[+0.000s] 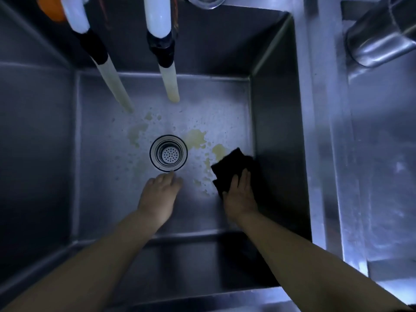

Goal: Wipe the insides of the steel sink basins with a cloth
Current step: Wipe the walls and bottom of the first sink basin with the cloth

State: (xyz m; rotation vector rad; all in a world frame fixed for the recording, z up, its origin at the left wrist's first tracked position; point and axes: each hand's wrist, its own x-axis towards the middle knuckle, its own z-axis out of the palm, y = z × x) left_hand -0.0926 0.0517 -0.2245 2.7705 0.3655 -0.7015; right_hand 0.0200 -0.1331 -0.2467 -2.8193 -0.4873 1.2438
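Steel sink [276,122] floor shows yellowish stains [195,137]. My right hand [239,194] grips the black cloth [231,167]; my left hand [161,192] rests flat, fingers straight. A quick pass could smear them toward the drain [168,153].

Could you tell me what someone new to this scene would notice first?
Probably the yellowish stains spread over the sink floor around the round drain strainer. Next, the right hand pressing a black cloth near the basin's right wall, and the left hand resting just below the drain. Two hoses hang in from above.
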